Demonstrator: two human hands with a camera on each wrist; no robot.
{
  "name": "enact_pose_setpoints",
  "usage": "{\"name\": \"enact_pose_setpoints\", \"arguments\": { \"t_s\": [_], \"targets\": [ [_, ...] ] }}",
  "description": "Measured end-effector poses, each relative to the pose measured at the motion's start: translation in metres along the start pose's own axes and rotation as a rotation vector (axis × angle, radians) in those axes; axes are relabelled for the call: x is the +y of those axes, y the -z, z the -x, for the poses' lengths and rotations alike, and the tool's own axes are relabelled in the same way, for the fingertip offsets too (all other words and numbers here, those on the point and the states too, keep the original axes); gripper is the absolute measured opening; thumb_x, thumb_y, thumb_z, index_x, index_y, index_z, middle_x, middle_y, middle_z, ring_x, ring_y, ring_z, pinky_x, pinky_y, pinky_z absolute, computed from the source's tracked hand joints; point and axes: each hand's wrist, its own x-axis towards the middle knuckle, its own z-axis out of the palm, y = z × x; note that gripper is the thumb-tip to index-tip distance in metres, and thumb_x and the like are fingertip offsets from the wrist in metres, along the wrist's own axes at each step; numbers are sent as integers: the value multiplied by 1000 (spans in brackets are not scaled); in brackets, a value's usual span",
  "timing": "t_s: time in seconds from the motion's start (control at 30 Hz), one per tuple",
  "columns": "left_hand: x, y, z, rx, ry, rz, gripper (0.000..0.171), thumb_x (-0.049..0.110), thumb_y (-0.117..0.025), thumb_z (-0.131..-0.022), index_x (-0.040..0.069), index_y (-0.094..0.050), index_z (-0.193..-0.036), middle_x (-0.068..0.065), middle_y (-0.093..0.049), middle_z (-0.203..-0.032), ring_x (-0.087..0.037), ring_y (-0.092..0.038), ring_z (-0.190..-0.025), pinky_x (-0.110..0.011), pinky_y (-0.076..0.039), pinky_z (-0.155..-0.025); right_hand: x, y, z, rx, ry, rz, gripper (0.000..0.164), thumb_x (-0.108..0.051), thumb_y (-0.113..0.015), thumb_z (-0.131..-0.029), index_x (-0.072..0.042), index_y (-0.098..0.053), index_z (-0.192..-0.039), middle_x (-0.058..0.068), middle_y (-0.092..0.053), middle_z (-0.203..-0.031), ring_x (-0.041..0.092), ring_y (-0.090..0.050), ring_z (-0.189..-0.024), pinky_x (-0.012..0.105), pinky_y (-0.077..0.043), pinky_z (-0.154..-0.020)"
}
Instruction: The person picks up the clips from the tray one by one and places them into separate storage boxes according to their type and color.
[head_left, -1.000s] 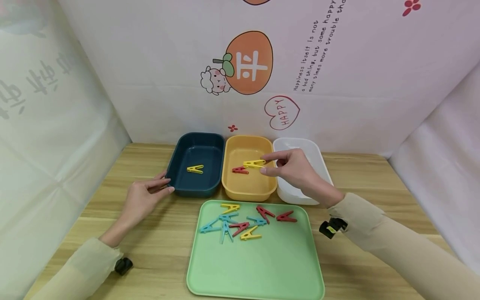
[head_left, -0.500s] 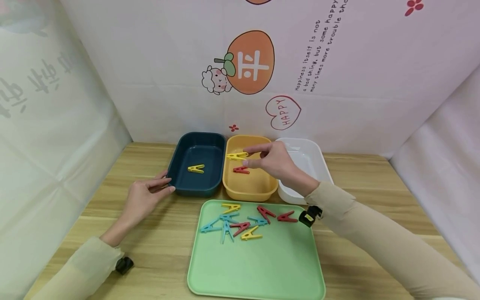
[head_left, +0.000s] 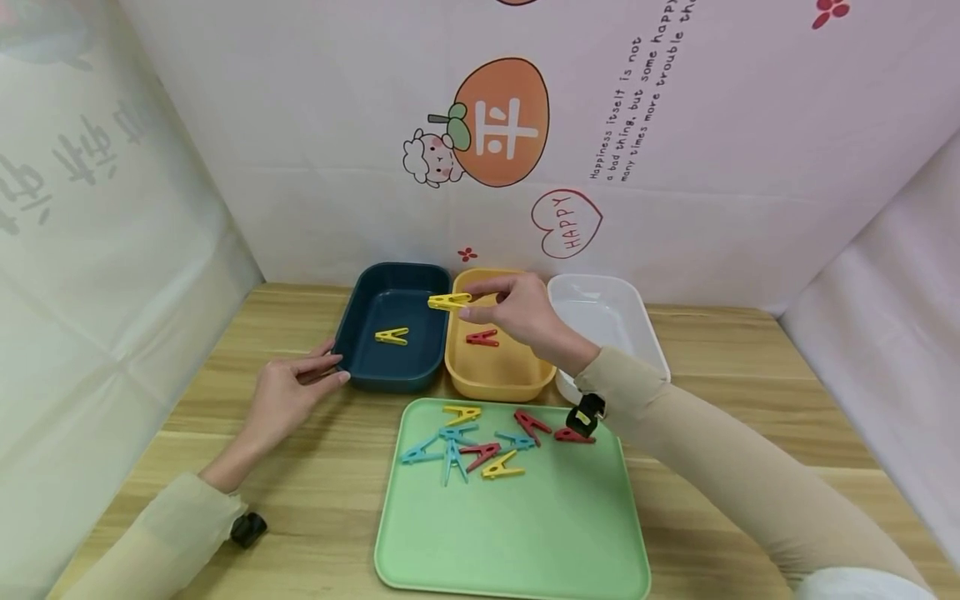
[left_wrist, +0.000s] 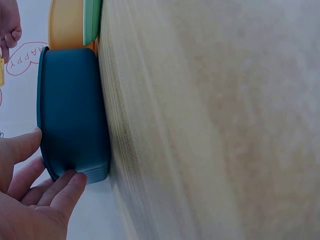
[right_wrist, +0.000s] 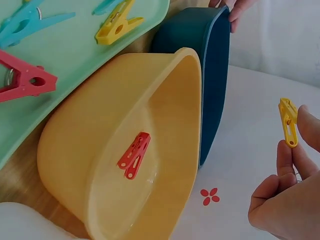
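Observation:
My right hand (head_left: 517,308) pinches a yellow clothespin (head_left: 448,302) between thumb and fingers, seen above the adjoining rims of the dark blue bin (head_left: 393,385) and the yellow bin (head_left: 498,392). In the right wrist view the clothespin (right_wrist: 288,122) hangs clear of both bins. My left hand (head_left: 288,392) holds the blue bin's near left corner, with thumb and fingers against the rim and wall (left_wrist: 75,115). Another yellow clothespin (head_left: 392,336) lies inside the blue bin, and a red clothespin (head_left: 482,337) inside the yellow one.
A white bin (head_left: 611,312) stands to the right, partly behind my right arm. In front of the bins, a green tray (head_left: 517,533) carries several blue, red and yellow clothespins near its far edge. Printed cloth (head_left: 337,167) hangs behind the wooden table (head_left: 315,492).
My right hand has carried the yellow clothespin leftward, from above the yellow bin to the blue bin's right edge. My left hand stays at the blue bin's corner.

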Motion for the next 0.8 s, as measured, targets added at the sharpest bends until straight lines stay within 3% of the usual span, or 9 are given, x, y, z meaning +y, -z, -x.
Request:
{"name": "enact_pose_setpoints", "arguments": {
  "t_s": [0.17,0.37,0.6,0.8],
  "targets": [
    [-1,0,0,5,-2,-5,35,12,-81,-96,-8,-74,-123,-20,-61,-144,-36,-69,-117,-10,-53,-81,-4,-8,-8,-3,-28,28,33,-22,-89,-89,-14,-82,-120,1,-74,-124,24,-56,-107,32,-51,-79],
    [-1,0,0,1,0,-6,35,14,-81,-96,-8,-74,-123,-19,-61,-144,-36,-68,-119,-10,-53,-82,-8,-16,-18,-22,-40,34,34,-23,-86,-92,-16,-80,-124,1,-68,-140,23,-55,-126,38,-53,-91],
    [0,0,-2,-6,8,-4,37,15,-80,-97,-8,-73,-125,-19,-60,-145,-36,-68,-119,-10,-53,-82,-8,-31,-29,-9,-40,38,34,-21,-87,-91,-16,-80,-124,3,-68,-138,24,-53,-127,41,-52,-99],
    [0,1,-1,-9,10,6,36,13,-80,-97,-9,-73,-124,-20,-59,-146,-36,-67,-120,-11,-53,-83,-8,-44,-41,9,-40,71,34,-24,-88,-90,-16,-81,-123,2,-69,-132,26,-52,-126,39,-52,-94]
  ]
}}
